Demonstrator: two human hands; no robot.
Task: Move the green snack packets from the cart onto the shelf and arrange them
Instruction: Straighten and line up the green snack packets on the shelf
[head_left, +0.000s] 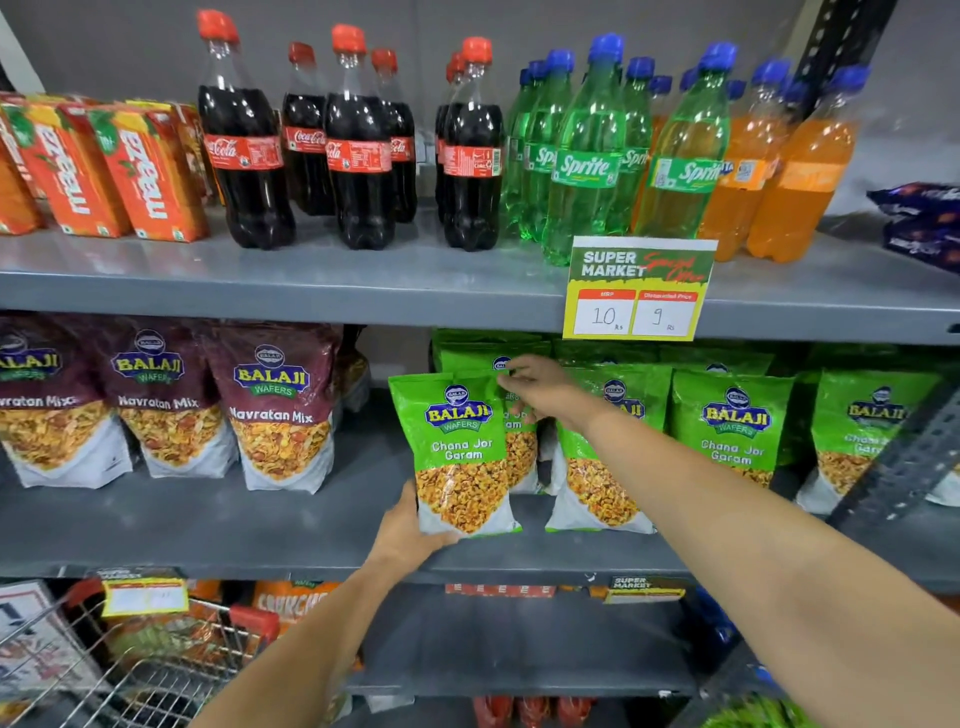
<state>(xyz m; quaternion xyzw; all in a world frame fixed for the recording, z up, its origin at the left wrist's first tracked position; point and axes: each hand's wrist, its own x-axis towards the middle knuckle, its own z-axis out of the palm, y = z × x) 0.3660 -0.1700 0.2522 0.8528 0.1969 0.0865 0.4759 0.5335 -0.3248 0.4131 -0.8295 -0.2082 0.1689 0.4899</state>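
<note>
Two hands are at work on the middle shelf (311, 525), near the centre of the frame. The left hand (410, 530) cups the lower left corner of a green packet (457, 452), fingers wrapped under its white base, thumb side up along its edge. That packet stands upright with its long axis vertical and its printed face toward the camera; whether its base is already resting on the shelf or is held just off it, I cannot tell. The right hand (535, 387) reaches in from the lower right and pinches the top of the second packet (519, 457) that stands directly behind and slightly right of the held one, fingertips closed on its upper edge.

The relation that matters: the held packet lies in front of, and overlapping, the one the right hand is steadying, at the left end of the row of green packets (732, 431) running toward the right of the frame. To its left is an open stretch of shelf, then the maroon packets (280, 405). My judgement is that the next move is to settle the front packet square against its neighbour, with the left hand nearer and better placed to do it. The cart (156, 670) sits at the lower left.
</note>
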